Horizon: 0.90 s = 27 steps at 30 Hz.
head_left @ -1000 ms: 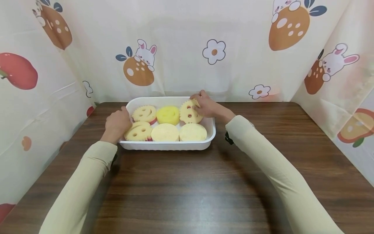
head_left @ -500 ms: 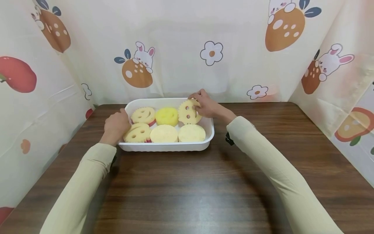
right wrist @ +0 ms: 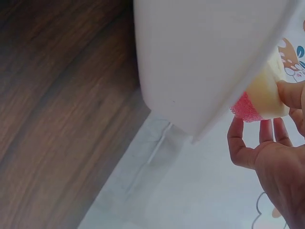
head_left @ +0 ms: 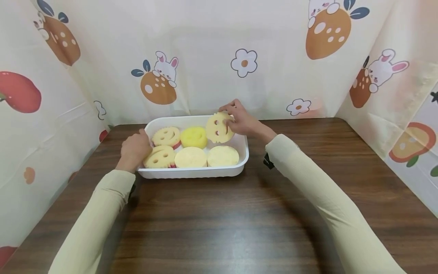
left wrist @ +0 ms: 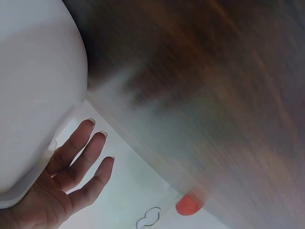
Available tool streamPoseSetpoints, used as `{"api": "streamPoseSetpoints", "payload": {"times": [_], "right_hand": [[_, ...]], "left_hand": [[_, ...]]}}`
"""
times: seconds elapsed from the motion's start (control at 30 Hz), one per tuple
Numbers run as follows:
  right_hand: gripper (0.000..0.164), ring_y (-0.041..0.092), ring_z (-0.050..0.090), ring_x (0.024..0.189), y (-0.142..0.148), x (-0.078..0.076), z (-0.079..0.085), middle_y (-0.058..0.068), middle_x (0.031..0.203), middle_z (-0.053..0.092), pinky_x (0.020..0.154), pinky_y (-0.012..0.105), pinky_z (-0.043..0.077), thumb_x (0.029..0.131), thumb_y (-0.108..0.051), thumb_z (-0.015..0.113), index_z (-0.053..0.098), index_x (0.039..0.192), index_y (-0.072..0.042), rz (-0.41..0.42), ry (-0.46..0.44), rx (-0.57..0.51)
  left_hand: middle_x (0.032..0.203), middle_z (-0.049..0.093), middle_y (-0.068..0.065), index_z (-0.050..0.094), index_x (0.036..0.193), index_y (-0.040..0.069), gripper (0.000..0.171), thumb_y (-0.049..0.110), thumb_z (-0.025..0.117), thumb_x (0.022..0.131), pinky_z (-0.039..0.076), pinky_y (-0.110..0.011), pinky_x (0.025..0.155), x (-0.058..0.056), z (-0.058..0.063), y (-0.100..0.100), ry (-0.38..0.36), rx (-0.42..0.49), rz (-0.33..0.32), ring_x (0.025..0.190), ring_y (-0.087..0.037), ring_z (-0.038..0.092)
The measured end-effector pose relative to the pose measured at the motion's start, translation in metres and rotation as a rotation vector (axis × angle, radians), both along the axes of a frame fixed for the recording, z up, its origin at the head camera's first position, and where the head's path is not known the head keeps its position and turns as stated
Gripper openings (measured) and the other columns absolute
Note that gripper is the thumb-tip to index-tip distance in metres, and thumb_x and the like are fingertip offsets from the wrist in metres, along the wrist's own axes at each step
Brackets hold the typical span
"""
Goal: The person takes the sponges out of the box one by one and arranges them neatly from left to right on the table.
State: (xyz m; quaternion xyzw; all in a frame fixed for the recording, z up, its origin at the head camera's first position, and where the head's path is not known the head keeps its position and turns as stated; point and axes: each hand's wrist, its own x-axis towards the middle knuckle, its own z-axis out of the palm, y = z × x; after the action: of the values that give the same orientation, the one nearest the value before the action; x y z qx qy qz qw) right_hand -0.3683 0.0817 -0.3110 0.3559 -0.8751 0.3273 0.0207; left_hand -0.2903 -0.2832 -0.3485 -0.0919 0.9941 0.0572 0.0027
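Observation:
My right hand pinches a smiley-face sponge above the back right corner of a white tray. In the right wrist view the sponge shows a pale yellow body and a pink scouring side, with thumb and fingers on it. My left hand holds the tray's left rim; in the left wrist view several fingers extend outside the wall, and its thumb is hidden. Inside the tray lie two more smiley sponges, a bright yellow sponge and two plain round sponges.
The tray stands on a dark wooden table near its back edge. A printed cloth hangs close behind the tray and along both sides.
My right hand has raised the smiley-face sponge a little, apart from the plain sponge in front of it. The left hand stays at the rim; the head view has shifted slightly.

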Motion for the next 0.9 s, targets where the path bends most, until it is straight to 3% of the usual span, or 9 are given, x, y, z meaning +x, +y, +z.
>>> {"api": "streamPoseSetpoints", "payload": {"times": [0.3,0.6,0.9], "right_hand": [[0.037,0.032,0.049,0.122,0.009,0.004,0.014,0.018,0.129,0.039,0.102,0.042,0.048,0.098,-0.007,0.055,0.055,0.135,-0.007,-0.048,0.023,0.007],[0.038,0.029,0.049,0.121,0.024,0.006,0.026,0.018,0.130,0.039,0.088,0.037,0.052,0.099,-0.010,0.055,0.055,0.137,-0.010,-0.104,0.043,0.009],[0.038,0.033,0.046,0.125,0.040,0.011,0.035,0.019,0.134,0.038,0.091,0.041,0.051,0.100,-0.011,0.053,0.052,0.138,-0.008,-0.125,0.060,0.006]], "left_hand": [[0.105,0.059,-0.037,0.032,0.134,-0.017,0.058,0.025,0.048,0.097,0.051,-0.061,0.079,-0.002,-0.002,-0.001,-0.007,0.006,-0.006,0.082,-0.042,0.060],[0.105,0.059,-0.038,0.031,0.136,-0.017,0.062,0.026,0.049,0.097,0.051,-0.061,0.078,-0.002,-0.004,-0.004,0.006,0.007,-0.017,0.080,-0.042,0.060],[0.105,0.060,-0.038,0.032,0.134,-0.018,0.060,0.026,0.050,0.097,0.051,-0.063,0.080,0.001,-0.002,-0.002,0.014,-0.009,-0.021,0.083,-0.044,0.061]]}}
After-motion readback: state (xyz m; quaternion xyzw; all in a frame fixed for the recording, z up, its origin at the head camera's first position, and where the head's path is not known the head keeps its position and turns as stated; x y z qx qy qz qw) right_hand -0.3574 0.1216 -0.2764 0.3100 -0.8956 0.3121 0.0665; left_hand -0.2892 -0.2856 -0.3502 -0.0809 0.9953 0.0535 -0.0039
